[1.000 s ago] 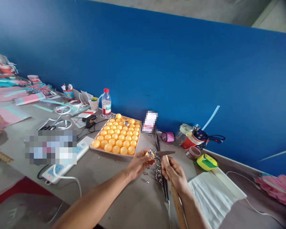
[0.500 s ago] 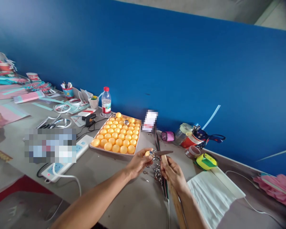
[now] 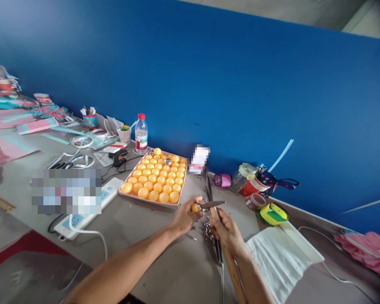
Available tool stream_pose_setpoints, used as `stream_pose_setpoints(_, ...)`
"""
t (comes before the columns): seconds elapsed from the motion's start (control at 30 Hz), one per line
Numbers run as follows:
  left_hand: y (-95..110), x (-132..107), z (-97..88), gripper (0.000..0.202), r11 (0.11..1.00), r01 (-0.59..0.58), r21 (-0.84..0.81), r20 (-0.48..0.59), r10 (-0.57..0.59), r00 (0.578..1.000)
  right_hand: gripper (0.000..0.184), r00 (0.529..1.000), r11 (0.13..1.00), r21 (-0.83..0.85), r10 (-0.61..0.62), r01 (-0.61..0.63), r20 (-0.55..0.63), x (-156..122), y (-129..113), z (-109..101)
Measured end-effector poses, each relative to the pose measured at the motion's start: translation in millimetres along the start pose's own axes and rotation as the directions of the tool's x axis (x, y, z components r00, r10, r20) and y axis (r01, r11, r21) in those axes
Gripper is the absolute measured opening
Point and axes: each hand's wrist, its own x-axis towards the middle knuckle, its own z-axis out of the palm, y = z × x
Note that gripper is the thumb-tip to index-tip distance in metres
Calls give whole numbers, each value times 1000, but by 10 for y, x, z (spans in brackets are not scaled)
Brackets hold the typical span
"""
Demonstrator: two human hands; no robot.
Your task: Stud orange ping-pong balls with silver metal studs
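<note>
Head view: both forearms reach from the near edge over the table (image 3: 164, 270), wrists turned inward. The left hand (image 3: 185, 216) is closed, fingers curled around an orange ball (image 3: 194, 207). The right hand (image 3: 228, 231) is wrapped around a wooden-handled tool (image 3: 214, 213); its pointed metal head lies crosswise, left end at the ball. Small silver pieces (image 3: 208, 230) lie below, between the 2 hands. A tray (image 3: 155, 203) of orange balls stands far left of them.
</note>
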Motion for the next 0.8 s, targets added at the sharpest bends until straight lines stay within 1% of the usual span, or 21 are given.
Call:
stream_pose_setpoints(0.07, 5, -12, 23, 45, 992, -37, 117, 4, 37, 999, 33, 1000, 1000, 2, 19, -19, 10, -1, 9, -4)
stream_pose_setpoints(0.1, 4, -18, 34, 44, 986, -60, 157, 18, 58, 998, 33, 1000, 1000, 15, 8, -8, 6, -2, 11, -9)
stream_pose_setpoints(0.2, -15, -35, 51, 44, 986, -97, 135, 39, 92, 995, 31, 999, 999, 35, -32, 32, -15, -6, 9, -16)
stream_pose_setpoints(0.27, -30, -47, 46, 42, 986, -103, 132, 30, 100, 995, 32, 1000, 1000, 11, -7, 7, 11, -6, 10, -2)
stream_pose_setpoints(0.33, -36, -58, 31, 41, 980, -110, 163, 23, 108, 994, 33, 998, 999, -13, 37, -37, 50, -1, 16, 12)
stream_pose_setpoints(0.4, -25, -64, 16, 44, 965, -129, 228, 28, 125, 992, 34, 998, 999, -9, 48, -47, 35, 11, 27, -5)
stream_pose_setpoints(0.47, 4, -62, 6, 48, 942, -146, 301, 44, 139, 989, 37, 999, 999, -8, 30, -31, -44, 34, 53, -68)
stream_pose_setpoints(0.53, 44, -52, -1, 48, 921, -150, 360, 45, 143, 989, 38, 987, 998, -60, -9, 0, -159, 69, 106, -169)
stream_pose_setpoints(0.6, 82, -38, -7, 44, 906, -146, 397, 15, 153, 988, 34, 957, 990, -144, -34, -8, -288, 115, 189, -291)
stream_pose_setpoints(0.63, 96, -32, -10, 42, 905, -148, 399, 1, 161, 987, 32, 934, 981, -192, -49, -21, -353, 139, 237, -354)
stream_pose_setpoints(0.67, 104, -27, -14, 41, 908, -149, 392, -13, 168, 986, 30, 914, 964, -262, -61, -51, -401, 164, 287, -417)
stream_pose_setpoints(0.73, 104, -18, -22, 39, 923, -138, 358, -32, 160, 987, 26, 869, 899, -414, -85, -144, -488, 211, 382, -535)
stream_pose_setpoints(0.8, 89, -12, -29, 40, 938, -105, 331, -44, 126, 991, 26, 839, 816, -535, -123, -218, -529, 251, 465, -636)
